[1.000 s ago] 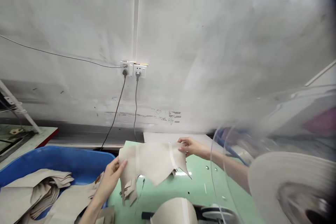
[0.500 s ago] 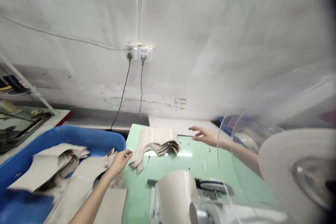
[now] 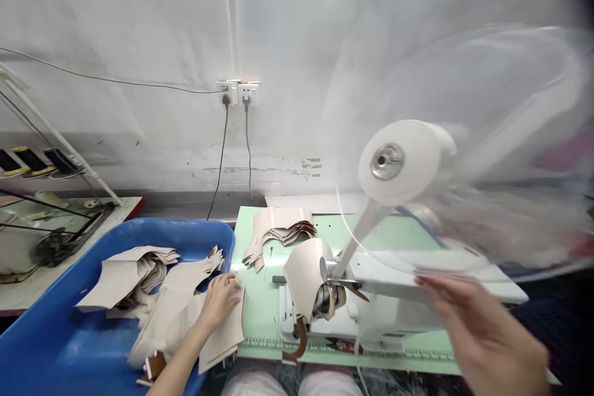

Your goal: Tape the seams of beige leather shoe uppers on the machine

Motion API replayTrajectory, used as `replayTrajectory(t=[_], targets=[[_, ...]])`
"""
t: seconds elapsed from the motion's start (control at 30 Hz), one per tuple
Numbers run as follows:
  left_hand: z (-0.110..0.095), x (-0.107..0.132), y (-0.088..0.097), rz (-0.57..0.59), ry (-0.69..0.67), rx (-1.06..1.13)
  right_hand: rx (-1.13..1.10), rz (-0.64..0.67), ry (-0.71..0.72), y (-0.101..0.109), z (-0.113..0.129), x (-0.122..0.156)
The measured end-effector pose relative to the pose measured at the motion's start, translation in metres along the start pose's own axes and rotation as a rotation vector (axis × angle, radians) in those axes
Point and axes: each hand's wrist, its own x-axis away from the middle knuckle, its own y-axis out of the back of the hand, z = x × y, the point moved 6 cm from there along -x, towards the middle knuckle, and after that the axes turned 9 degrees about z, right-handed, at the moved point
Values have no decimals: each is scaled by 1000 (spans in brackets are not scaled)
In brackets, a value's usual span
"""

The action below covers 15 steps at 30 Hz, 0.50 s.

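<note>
Beige cut pieces [image 3: 218, 328] are pressed flat under the left hand [image 3: 221, 302], fingers spread; right hand [image 3: 482, 334] blurred, can't tell.

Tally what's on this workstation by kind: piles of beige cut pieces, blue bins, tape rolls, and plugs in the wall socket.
Piles of beige cut pieces: 3, one under the left hand, one deeper in the bin, one on the green table
Blue bin: 1
White tape roll: 1
Plugs in the socket: 2
Total: 7

Left hand [image 3: 220, 303] now rests on beige pieces [image 3: 204, 322] — right hand [image 3: 482, 334] withdrawn
</note>
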Motion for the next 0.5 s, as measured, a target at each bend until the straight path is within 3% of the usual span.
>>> replayTrajectory(t=[0.17, 0.27, 0.4, 0.5], targets=[[12, 6, 4, -7, -9, 88, -106, 232, 280, -58, 41, 70], [17, 2, 1, -15, 34, 8, -187, 322, 302, -91, 52, 98], [0, -13, -17, 47, -17, -38, -219, 381, 343, -119, 57, 113], [-8, -12, -6, -11, -19, 77, -225, 397, 284, -129, 49, 118]])
